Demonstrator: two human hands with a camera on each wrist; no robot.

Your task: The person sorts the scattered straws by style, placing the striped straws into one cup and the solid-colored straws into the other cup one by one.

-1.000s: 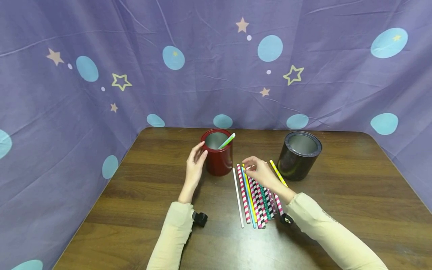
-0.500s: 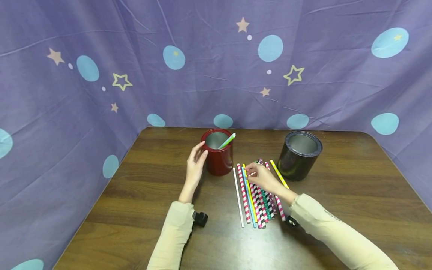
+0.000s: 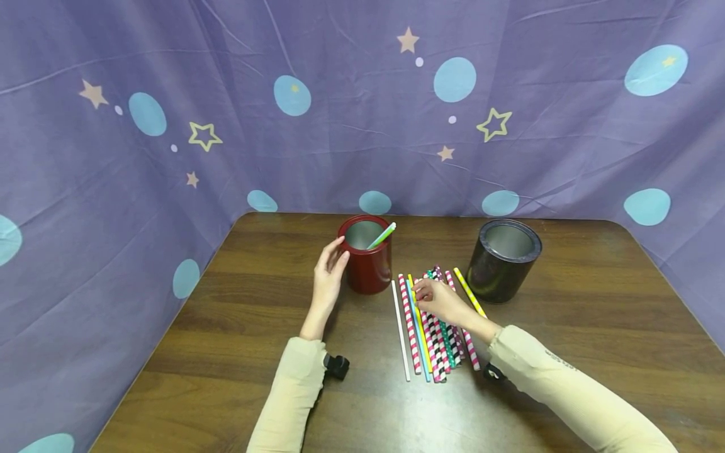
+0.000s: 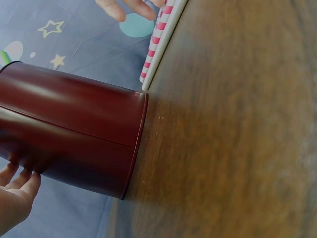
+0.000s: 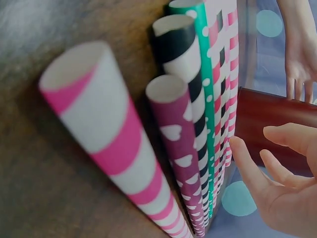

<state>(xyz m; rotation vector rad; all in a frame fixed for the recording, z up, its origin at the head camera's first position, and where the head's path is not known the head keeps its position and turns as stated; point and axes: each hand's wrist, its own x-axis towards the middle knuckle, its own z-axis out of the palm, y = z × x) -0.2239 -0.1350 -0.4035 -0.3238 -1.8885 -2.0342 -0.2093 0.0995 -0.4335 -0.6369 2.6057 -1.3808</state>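
Observation:
My left hand (image 3: 326, 283) touches the left side of the dark red canister (image 3: 370, 274) with its fingertips, near the rim in the head view. The left wrist view shows the fingertips against the canister's wall (image 4: 74, 119). A green and white straw (image 3: 382, 235) leans out over the canister's right rim. My right hand (image 3: 444, 303) is over the upper part of a row of paper straws (image 3: 440, 365), its fingers bent and apart. In the right wrist view, nothing shows between the thumb and fingers (image 5: 247, 163). Whether they touch a straw is unclear.
A black canister (image 3: 498, 274) stands to the right on the wooden table (image 3: 255, 302). Beside it lies a yellow dotted straw (image 3: 467, 290). A thin white straw (image 3: 401, 333) lies at the row's left end. A purple patterned curtain (image 3: 362, 126) hangs behind.
My right hand has shifted slightly right and towards me over the straws, uncovering several of their far ends. The left hand and both canisters have stayed in place.

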